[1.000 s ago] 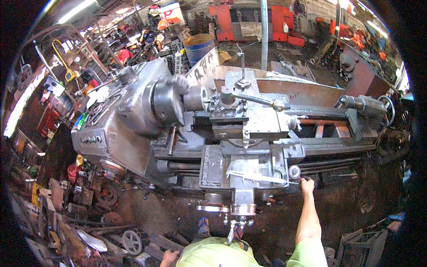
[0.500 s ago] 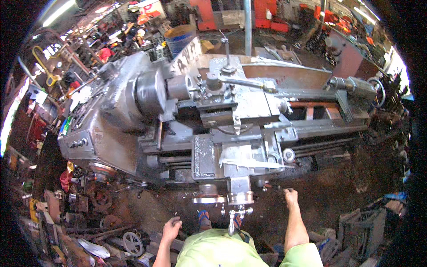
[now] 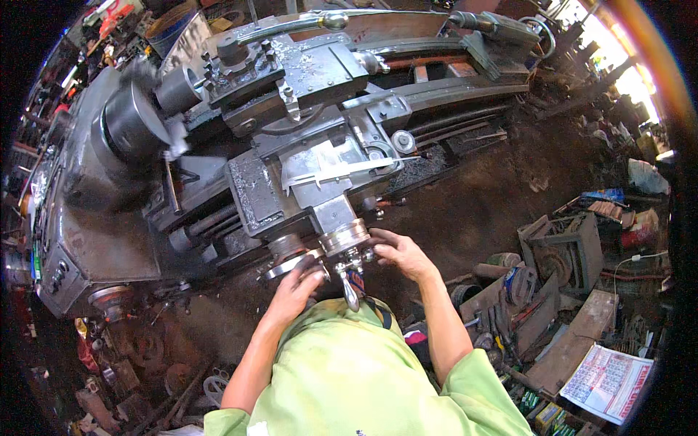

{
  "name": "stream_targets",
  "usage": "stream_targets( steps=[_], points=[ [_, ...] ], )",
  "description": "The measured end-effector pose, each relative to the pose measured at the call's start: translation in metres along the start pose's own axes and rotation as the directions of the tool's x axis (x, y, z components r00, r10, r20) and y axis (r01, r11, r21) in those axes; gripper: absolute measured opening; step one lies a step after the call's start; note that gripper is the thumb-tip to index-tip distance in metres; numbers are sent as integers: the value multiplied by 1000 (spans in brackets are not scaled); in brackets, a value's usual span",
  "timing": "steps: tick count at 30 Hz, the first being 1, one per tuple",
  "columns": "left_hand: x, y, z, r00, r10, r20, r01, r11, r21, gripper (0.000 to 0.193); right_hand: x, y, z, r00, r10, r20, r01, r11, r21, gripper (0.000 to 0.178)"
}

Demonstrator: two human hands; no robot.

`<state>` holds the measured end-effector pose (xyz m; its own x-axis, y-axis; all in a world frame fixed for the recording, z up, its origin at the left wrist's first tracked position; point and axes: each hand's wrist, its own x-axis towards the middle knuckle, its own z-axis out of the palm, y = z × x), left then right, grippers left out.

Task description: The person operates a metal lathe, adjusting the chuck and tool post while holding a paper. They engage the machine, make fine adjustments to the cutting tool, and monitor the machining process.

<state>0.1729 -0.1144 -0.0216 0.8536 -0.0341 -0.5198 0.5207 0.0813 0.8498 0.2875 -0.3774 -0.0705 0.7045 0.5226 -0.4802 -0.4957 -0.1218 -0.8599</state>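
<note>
A metal lathe fills the middle of the view. My left hand (image 3: 295, 292) has its fingers curled at the rim of the carriage handwheel (image 3: 280, 269). Beside it my right hand (image 3: 404, 256) reaches toward the cross-slide crank (image 3: 350, 289) and its ringed dial (image 3: 345, 237), fingers and thumb apart; whether the fingertips touch is hard to tell. A caliper (image 3: 342, 173) lies across the flat top above the dial. At the left, the chuck (image 3: 133, 125) holds a grey metal cylinder (image 3: 177, 89) close to the tool post (image 3: 233, 52); the chuck's jaws look blurred.
The tailstock (image 3: 498, 27) sits at the far right end of the bed. Metal chips (image 3: 429, 168) lie below it. To the right are a metal frame (image 3: 563, 251), wooden boards (image 3: 578, 341) and a printed sheet (image 3: 607, 383). Loose parts clutter the lower left floor.
Both hands have come up and inward to the lathe's handwheel and crank, from hanging apart at my sides. The view has moved nearer and turned, so the lathe appears farther left and higher.
</note>
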Motion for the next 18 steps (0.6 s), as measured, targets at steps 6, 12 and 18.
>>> stream_targets(
  steps=[6, 12, 18],
  points=[
    [31, 8, 43, 997, 58, 48, -55, 997, -62, 66, 16, -2, 23, 990, -44, 135, 31, 995, 100, 62],
    [36, 8, 64, 988, 63, -140, -66, 998, -19, 54, 33, 5, 28, 982, -32, 187, 3, 988, 157, 51],
    [31, 6, 65, 992, 75, -97, -79, 996, -33, 66, 30, 5, 33, 981, -43, 188, 6, 981, 194, 50]
  ],
)
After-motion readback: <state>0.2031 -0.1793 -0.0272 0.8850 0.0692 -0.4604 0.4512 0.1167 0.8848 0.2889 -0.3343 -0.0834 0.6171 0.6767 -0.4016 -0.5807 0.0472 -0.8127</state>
